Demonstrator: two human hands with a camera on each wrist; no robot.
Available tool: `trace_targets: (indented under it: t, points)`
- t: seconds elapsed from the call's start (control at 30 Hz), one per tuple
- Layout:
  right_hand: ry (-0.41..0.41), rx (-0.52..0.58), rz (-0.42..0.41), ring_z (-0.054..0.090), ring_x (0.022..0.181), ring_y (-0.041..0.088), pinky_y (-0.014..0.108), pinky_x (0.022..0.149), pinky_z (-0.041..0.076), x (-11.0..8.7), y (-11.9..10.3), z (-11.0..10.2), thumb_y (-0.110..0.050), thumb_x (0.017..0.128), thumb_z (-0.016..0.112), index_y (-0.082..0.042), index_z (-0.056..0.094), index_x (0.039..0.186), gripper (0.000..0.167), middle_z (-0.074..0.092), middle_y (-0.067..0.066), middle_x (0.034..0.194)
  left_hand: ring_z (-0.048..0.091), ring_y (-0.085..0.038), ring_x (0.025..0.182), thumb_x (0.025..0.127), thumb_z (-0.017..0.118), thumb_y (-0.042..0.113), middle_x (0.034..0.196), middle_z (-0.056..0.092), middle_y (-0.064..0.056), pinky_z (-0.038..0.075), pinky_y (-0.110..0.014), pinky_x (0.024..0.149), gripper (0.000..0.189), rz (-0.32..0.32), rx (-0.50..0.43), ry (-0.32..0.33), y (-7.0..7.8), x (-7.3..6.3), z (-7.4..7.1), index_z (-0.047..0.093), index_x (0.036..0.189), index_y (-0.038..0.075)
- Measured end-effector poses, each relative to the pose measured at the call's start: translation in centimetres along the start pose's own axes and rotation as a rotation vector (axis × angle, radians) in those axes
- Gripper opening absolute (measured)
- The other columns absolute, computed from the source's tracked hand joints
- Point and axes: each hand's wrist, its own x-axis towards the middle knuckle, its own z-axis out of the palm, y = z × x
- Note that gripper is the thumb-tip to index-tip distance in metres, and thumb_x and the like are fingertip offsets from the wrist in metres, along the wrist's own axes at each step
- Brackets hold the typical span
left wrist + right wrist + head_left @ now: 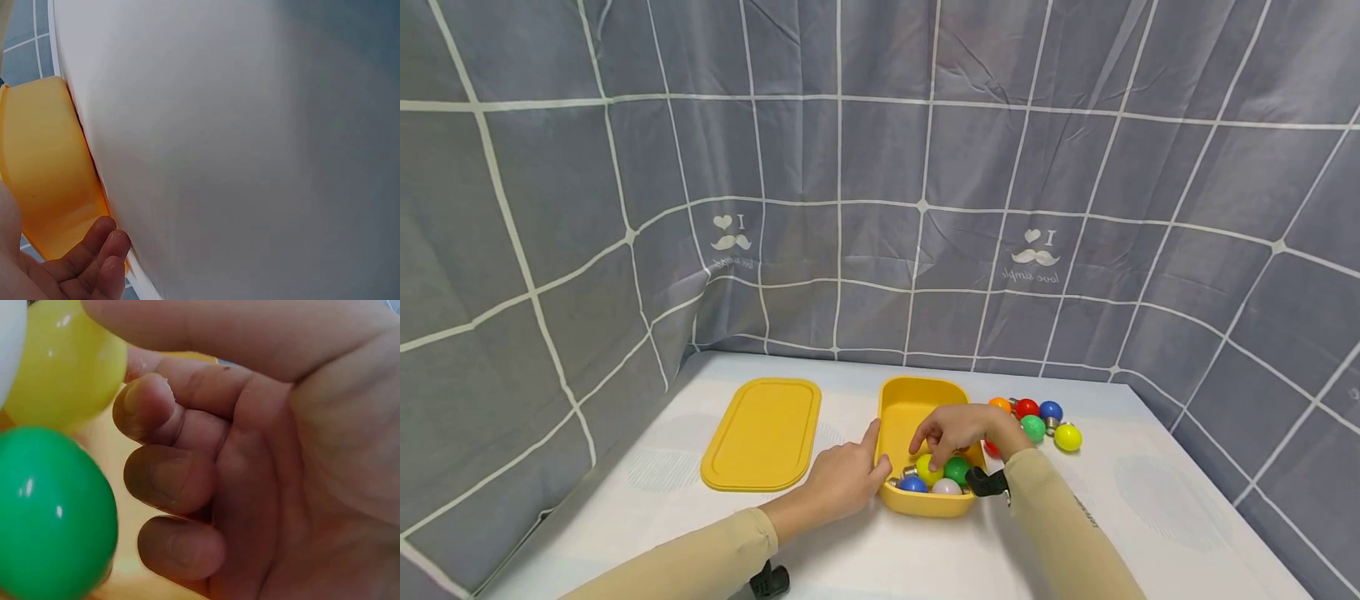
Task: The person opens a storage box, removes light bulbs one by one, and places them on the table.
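My right hand (953, 429) reaches into a yellow plastic box (922, 505), with thumb and index finger at either side of a yellow light bulb (928, 471). In the right wrist view the thumb overlaps this yellow bulb (69, 369), while the other fingers curl loosely over the box floor. A green bulb (957, 470), a white bulb (946, 486) and a blue bulb (912, 484) lie beside it at the near end. My left hand (847, 472) rests against the box's left side, index finger extended along the wall; its fingertips show low by that wall (47, 150).
A flat yellow lid (762, 435) lies on the white table (662, 533), left of the box. Several loose bulbs, among them a red one (1027, 408), a blue one (1051, 410) and a yellow one (1067, 437), lie to its right. A grey checked curtain (880, 150) surrounds the table.
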Motion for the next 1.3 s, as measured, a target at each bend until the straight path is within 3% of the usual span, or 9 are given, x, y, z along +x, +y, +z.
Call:
trace_targets:
  t: [0.27,0.53,0.83,1.13,1.3]
  points:
    - [0.039,0.058,0.013,0.046,0.061,0.016,0.024,0.06,0.04,0.6,0.2,0.4,-0.015,0.084,0.078,-0.014,0.072,0.116,0.032,0.054,-0.002,0.069,0.04,-0.012,0.043,0.101,0.045,0.036,0.052,0.044,0.005,0.03,-0.029,0.044,0.065,-0.003,0.004,0.001,0.1,-0.1,0.1,0.034,0.155,0.002]
    - [0.124,0.067,-0.005,0.039,0.053,0.014,0.023,0.053,0.033,1.4,0.6,0.3,-0.019,0.088,0.075,-0.009,0.07,0.12,0.034,0.059,-0.002,0.072,0.039,-0.013,0.042,0.101,0.045,0.037,0.052,0.043,0.004,0.03,-0.029,0.043,0.066,0.006,0.006,0.007,0.1,-0.1,0.0,0.034,0.155,0.002]
    - [0.172,0.05,-0.006,0.042,0.053,0.015,0.024,0.053,0.035,1.9,0.9,0.3,-0.023,0.093,0.071,-0.009,0.069,0.123,0.033,0.061,0.015,0.077,0.041,-0.012,0.043,0.1,0.044,0.038,0.052,0.043,0.005,0.031,-0.028,0.044,0.067,0.004,0.012,-0.002,0.1,-0.2,-0.1,0.033,0.155,0.003]
    - [0.162,0.1,-0.01,0.044,0.056,0.019,0.026,0.054,0.036,1.9,1.1,0.4,-0.021,0.093,0.071,-0.007,0.07,0.121,0.032,0.064,0.023,0.083,0.04,-0.013,0.043,0.101,0.045,0.036,0.052,0.043,0.005,0.031,-0.028,0.044,0.066,-0.001,0.008,-0.006,0.2,-0.2,0.0,0.032,0.156,0.002]
    - [0.099,0.167,0.002,0.041,0.054,0.019,0.026,0.053,0.036,2.1,1.3,0.6,-0.022,0.087,0.076,-0.009,0.072,0.118,0.034,0.058,0.01,0.073,0.04,-0.013,0.043,0.1,0.045,0.036,0.052,0.043,0.005,0.03,-0.028,0.044,0.066,-0.003,0.003,-0.004,0.2,-0.2,0.1,0.033,0.155,0.002]
